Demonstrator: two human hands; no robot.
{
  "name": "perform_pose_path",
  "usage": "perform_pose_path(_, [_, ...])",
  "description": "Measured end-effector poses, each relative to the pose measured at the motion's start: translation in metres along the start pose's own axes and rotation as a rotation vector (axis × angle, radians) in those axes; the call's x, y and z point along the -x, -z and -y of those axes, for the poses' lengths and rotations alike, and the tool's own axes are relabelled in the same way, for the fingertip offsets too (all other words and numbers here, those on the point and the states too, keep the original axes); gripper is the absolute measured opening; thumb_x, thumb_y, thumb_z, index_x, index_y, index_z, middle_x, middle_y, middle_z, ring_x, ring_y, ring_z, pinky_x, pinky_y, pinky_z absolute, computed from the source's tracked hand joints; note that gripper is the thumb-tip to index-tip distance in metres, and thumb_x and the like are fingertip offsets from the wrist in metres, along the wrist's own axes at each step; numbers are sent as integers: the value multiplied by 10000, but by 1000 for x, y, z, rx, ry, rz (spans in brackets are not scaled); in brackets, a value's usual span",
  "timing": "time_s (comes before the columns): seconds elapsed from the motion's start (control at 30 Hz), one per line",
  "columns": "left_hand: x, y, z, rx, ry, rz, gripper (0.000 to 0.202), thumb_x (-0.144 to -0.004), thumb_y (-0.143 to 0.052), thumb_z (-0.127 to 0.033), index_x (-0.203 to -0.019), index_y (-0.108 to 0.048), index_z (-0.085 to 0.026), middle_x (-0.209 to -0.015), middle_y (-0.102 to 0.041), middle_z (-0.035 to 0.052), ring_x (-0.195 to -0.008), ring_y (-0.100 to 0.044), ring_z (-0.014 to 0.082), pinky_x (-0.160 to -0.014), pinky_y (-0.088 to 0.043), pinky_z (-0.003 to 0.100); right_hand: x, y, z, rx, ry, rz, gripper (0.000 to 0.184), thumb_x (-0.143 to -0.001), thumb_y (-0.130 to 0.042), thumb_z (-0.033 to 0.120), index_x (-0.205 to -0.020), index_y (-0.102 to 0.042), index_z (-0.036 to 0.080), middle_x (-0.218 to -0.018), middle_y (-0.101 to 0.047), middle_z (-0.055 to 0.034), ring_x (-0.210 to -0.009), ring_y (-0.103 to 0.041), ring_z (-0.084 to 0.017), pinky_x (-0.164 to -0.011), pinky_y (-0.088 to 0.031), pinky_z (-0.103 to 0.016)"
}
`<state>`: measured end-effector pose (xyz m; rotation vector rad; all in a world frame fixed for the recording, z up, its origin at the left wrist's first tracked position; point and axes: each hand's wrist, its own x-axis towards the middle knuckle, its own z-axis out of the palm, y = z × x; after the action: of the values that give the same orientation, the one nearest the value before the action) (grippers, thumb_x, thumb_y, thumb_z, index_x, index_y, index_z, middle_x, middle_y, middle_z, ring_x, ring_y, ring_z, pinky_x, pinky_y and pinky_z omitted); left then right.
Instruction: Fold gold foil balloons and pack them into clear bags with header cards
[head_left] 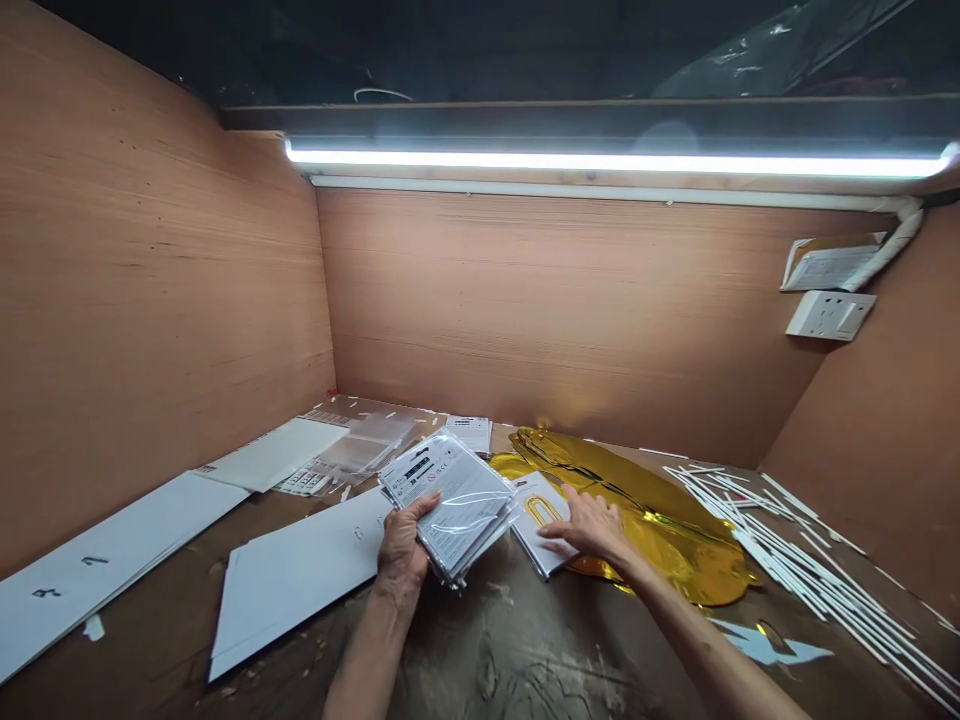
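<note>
My left hand (405, 545) grips a stack of clear-wrapped printed packets (454, 500), thumb on top, tilted above the table. To the right, my right hand (589, 525) is spread with its fingertips over a white packet (541, 520) that shows a gold, rounded outline. Whether the fingers press on that packet or only hover cannot be made out. Behind and beside the right hand lies shiny gold foil (660, 530), crumpled flat on the table, with the white packet against its left edge.
White boards (300, 585) and clear plastic sleeves (367, 445) lie on the left. Many thin white sticks (802, 570) spread at the right, near a pale blue scrap (772, 642). Wooden walls enclose the table under a tube light (615, 162); a socket (831, 315) is on the right.
</note>
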<state>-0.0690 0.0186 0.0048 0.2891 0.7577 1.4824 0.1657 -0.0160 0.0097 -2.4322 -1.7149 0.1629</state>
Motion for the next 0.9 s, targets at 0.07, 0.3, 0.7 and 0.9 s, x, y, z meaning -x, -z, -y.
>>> perform_pose_path(0.07, [-4, 2, -2, 19, -14, -42, 333, -611, -547, 83, -880, -590, -110, -717, -667, 54, -650, -633, 182, -770, -498, 374, 1, -15, 5, -18, 9, -6, 622, -469, -681, 489, -999, -565, 185, -899, -626, -131, -923, -509, -335, -771, -310, -431])
perform_pose_path(0.3, [0, 0, 6, 22, -20, -23, 324, -574, -572, 85, -836, -593, -105, -702, -664, 49, -656, -634, 199, -738, -509, 391, -21, -9, -11, -278, -63, -83, 404, -586, -613, 333, -921, -566, 112, -891, -627, -169, -841, -562, -314, -670, -393, -380])
perform_pose_path(0.7, [13, 2, 38, -42, 183, 227, 390, -559, -663, -24, -936, -587, -92, -755, -677, 81, -782, -630, 260, -812, -461, 415, -1, 25, 25, -697, 127, -71, 219, -617, -591, 315, -732, -607, 129, -635, -633, -40, -571, -569, -176, -484, -390, -248])
perform_pose_path(0.9, [21, 2, 44, -11, 238, 348, 367, -614, -681, -157, -958, -585, -78, -863, -667, 124, -889, -595, 299, -831, -449, 430, 15, 3, 57, -634, 133, -113, 133, -547, -629, 265, -566, -560, 154, -588, -568, -7, -642, -519, -161, -552, -334, -233])
